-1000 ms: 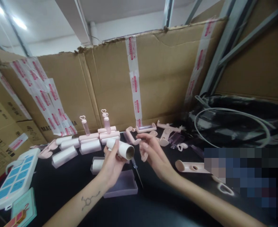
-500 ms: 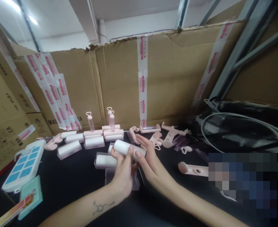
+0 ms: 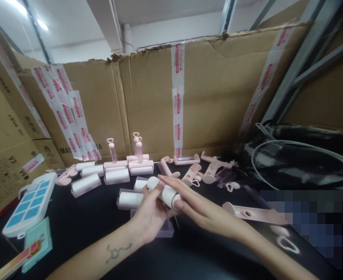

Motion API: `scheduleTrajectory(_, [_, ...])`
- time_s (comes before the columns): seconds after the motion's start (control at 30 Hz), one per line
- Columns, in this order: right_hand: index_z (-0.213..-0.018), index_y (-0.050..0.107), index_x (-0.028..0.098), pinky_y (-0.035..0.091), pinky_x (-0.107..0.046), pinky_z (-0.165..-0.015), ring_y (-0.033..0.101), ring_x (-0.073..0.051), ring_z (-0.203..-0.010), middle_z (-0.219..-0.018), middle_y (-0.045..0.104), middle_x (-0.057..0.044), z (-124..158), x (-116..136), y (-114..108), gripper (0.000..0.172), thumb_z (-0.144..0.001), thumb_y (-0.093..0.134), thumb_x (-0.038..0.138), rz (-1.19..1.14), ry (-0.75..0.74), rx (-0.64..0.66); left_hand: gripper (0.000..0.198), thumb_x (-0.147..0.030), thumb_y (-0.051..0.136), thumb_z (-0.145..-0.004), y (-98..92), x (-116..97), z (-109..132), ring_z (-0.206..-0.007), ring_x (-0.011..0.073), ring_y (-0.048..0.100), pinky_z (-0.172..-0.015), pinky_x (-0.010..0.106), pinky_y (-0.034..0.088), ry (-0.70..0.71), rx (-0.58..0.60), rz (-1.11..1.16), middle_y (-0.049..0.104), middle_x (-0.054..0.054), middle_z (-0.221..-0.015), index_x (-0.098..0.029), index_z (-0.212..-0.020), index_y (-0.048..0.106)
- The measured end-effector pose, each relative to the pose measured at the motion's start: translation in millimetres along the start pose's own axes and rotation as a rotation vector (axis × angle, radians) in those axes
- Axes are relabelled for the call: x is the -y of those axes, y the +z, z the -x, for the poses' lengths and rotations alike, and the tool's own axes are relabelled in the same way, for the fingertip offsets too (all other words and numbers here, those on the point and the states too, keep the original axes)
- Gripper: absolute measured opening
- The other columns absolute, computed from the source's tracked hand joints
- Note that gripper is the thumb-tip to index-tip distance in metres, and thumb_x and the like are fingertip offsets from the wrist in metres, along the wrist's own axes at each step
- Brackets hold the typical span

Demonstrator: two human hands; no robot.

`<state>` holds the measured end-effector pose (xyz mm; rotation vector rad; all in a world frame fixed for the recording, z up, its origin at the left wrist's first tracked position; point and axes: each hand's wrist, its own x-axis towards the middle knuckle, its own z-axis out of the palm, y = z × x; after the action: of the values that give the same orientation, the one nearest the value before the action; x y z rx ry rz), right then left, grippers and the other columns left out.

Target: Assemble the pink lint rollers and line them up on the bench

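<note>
1. The left hand [image 3: 152, 219] was curled around a white roll [image 3: 169, 195], held tilted just below the centre of the frame.
2. The right hand [image 3: 199, 202] had its fingers laid nearly straight along the roll, thumb by its lower-right end; whether it gripped anything could not be told.
3. The roll looked smooth and round, so it might have slipped if the left fingers loosened or the right palm pushed unevenly; it could then have struck the lilac tray [image 3: 167, 231] below.
4. Hard pressure on its end might have dented the edge, were it paper.
5. The tray was boxy, thin-walled and translucent; at centre left, matte-looking rolls [image 3: 86, 184] lay on the black desk [image 3: 95, 227].
6. At right, a pink holder [image 3: 264, 216] looked smooth, with a rounded end.
</note>
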<state>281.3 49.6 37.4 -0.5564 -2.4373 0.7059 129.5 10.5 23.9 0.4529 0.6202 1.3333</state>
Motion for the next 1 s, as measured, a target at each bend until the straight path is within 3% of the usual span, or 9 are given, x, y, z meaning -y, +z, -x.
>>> scheduleTrajectory(0.27, [-0.134, 0.041, 0.036, 0.022, -0.039, -0.112, 0.027, -0.018, -0.135, -0.143, 0.038, 0.002, -2, 1, 9, 0.040, -0.095, 0.038, 0.029, -0.186, -0.001, -0.154, 0.023, -0.026, 0.059, -0.084, -0.8, 0, 2, -0.080, 0.0152, 0.060, -0.071, 0.033, 0.054, 0.027, -0.011, 0.013, 0.059, 0.005, -0.096, -0.021, -0.103, 0.047])
scheduleTrajectory(0.5, [-0.137, 0.037, 0.035, 0.023, -0.039, -0.111, 0.029, -0.018, -0.134, -0.144, 0.036, 0.000, -1, 0, 19, 0.043, -0.094, 0.043, 0.032, -0.258, 0.023, -0.211, 0.024, -0.027, 0.056, -0.086, 3.7, 0, 5, -0.083, 0.0169, 0.061, -0.073, 0.034, 0.054, 0.007, 0.012, 0.044, 0.059, 0.008, -0.100, -0.020, -0.106, 0.045])
scheduleTrajectory(0.63, [-0.125, 0.051, 0.032, 0.030, -0.040, -0.107, 0.039, -0.021, -0.128, -0.134, 0.047, -0.004, -2, -1, 21, 0.033, -0.093, 0.042, 0.037, -0.310, -0.086, -0.259, 0.033, -0.024, 0.061, -0.082, 7.0, -3, 14, -0.077, 0.0137, 0.061, -0.069, 0.030, 0.054, 0.081, 0.014, 0.007, 0.059, 0.003, -0.097, -0.025, -0.109, 0.041])
scheduleTrajectory(0.77, [-0.125, 0.051, 0.029, 0.034, -0.041, -0.104, 0.039, -0.022, -0.127, -0.134, 0.044, -0.009, 0, -1, 23, 0.034, -0.093, 0.041, 0.039, -0.160, -0.207, -0.201, 0.041, -0.026, 0.062, -0.081, 7.2, -5, 22, -0.072, 0.0121, 0.060, -0.060, 0.023, 0.051, 0.082, 0.035, -0.092, 0.059, 0.000, -0.094, -0.029, -0.114, 0.036])
scheduleTrajectory(0.9, [-0.127, 0.044, 0.030, 0.040, -0.035, -0.098, 0.044, -0.021, -0.122, -0.134, 0.042, -0.011, 7, 2, 29, 0.040, -0.088, 0.050, 0.040, 0.113, -0.332, -0.326, 0.037, -0.037, 0.061, -0.081, 7.7, -2, 21, -0.069, 0.0124, 0.060, -0.055, 0.020, 0.049, 0.037, -0.028, -0.159, 0.058, 0.000, -0.084, -0.025, -0.111, 0.042])
scheduleTrajectory(1.0, [-0.126, 0.043, 0.028, 0.042, -0.036, -0.096, 0.046, -0.023, -0.120, -0.131, 0.045, -0.011, 7, 3, 15, 0.047, -0.085, 0.049, 0.051, 0.109, -0.304, -0.351, 0.038, -0.038, 0.064, -0.079, 10.8, -7, 17, -0.064, 0.0143, 0.061, -0.051, 0.022, 0.049, 0.026, -0.113, -0.205, 0.058, 0.001, -0.078, -0.022, -0.109, 0.045])
